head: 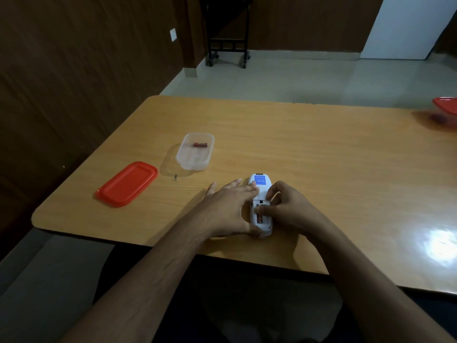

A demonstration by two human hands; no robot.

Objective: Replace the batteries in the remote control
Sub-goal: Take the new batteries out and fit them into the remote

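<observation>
Your right hand (286,206) pinches the battery (260,213) lying along the remote (261,206), whose long axis runs near-to-far, while your left hand (227,209) steadies it with straight fingers.

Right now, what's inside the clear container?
One red battery lies near the far end of the clear container; the rest looks bare. Its red lid sits beside it on the table, so nothing is covered.
</observation>
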